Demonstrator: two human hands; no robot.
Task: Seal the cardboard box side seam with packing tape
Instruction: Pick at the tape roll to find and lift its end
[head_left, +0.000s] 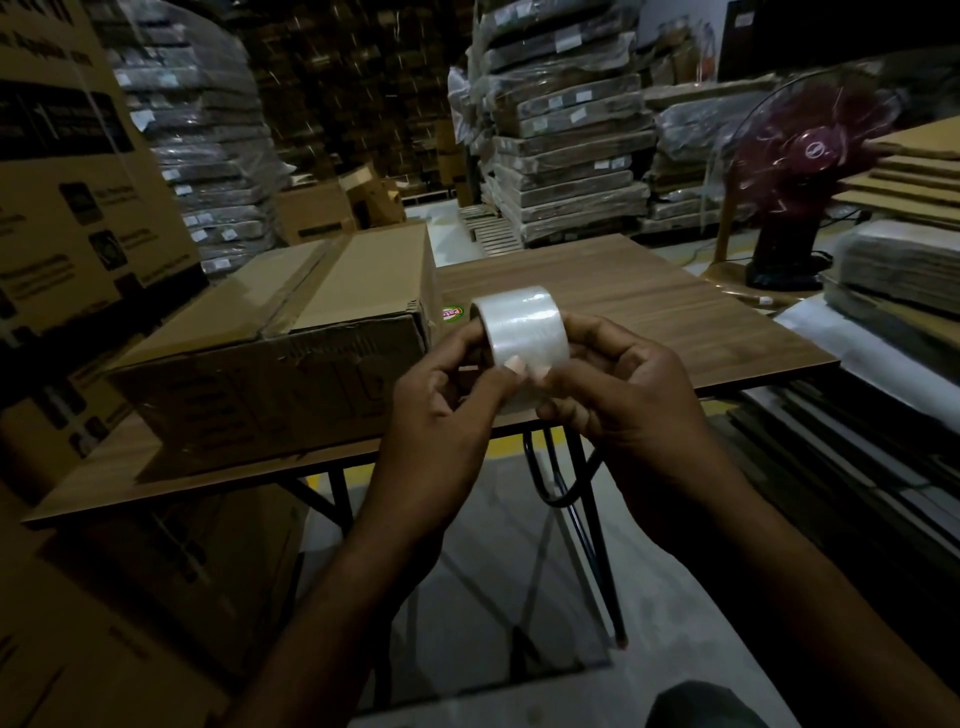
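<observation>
While both hands gripped the tape roll (522, 340) above the desk's (649, 317) near edge, the cardboard box (291, 364) lay to the left of the left hand (441, 410), its long axis running away. The right hand (618, 400) pinched the roll's face; open desk stretched beyond.

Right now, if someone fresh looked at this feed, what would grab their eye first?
The bright roll of clear packing tape at centre, gripped by the left hand and the right hand, thumbs pressed on its surface. Next, the long brown cardboard box lying on the left part of the wooden table. At far right, beyond the table, stands a maroon pedestal fan.
</observation>
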